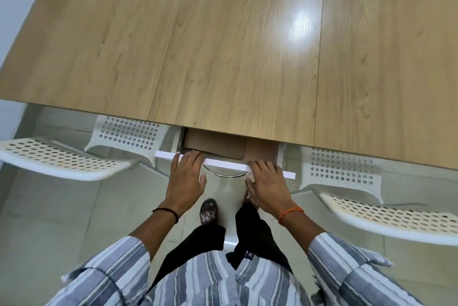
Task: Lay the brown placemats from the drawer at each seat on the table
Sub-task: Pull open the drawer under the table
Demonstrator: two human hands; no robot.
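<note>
Hands (pixel 187 177) (pixel 266 180) on drawer (pixel 223 164); placemats (pixel 218 146) half-hidden.

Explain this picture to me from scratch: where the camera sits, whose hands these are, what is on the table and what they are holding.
There is no machine here. One wide-angle camera worn on a person's head looks down past a striped shirt at their two bare hands. The left hand and the right hand each have a grip on the white front edge of a drawer pulled partly out from under a wooden table. Inside the drawer lie brown placemats; how many cannot be told. No placemat lies on the visible tabletop, which shows only light glare. White perforated chairs stand around the table.
</note>
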